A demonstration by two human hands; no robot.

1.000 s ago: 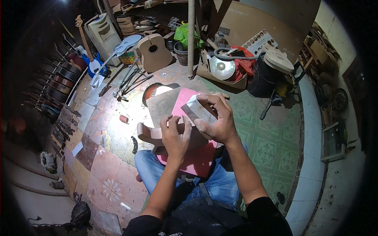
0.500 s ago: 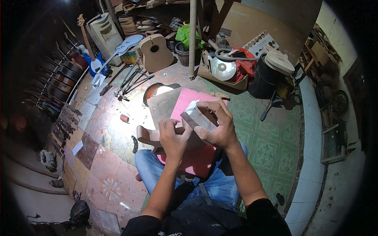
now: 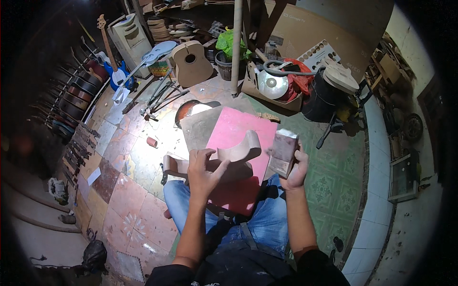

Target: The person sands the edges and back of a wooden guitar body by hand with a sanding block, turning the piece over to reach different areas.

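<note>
My left hand [image 3: 200,170] is closed around a curved brown wooden piece [image 3: 244,148], its thumb and fingers pinching it near the middle. One rounded end of the piece rises to the right of the hand; another part sticks out to the left. The piece is above my lap, over a pink board [image 3: 228,125]. To the right, my right hand [image 3: 296,172] grips a sanding block [image 3: 285,151], a rectangular block with a worn, dusty sheet around it, held upright and apart from the wood. Some of the right fingers are hidden behind the block.
A grey-brown board [image 3: 194,127] lies under the pink one, beside a sunburst guitar body [image 3: 181,113]. Further off are an unfinished acoustic guitar body [image 3: 192,71], a blue bass [image 3: 116,76], a black bucket [image 3: 317,102] and a cardboard box [image 3: 253,89]. A red cylinder [image 3: 151,142] lies left.
My right hand has moved right and down with the sanding block, away from the wooden piece, and the block has turned upright. The wood's raised right end now shows. My left hand has shifted slightly left.
</note>
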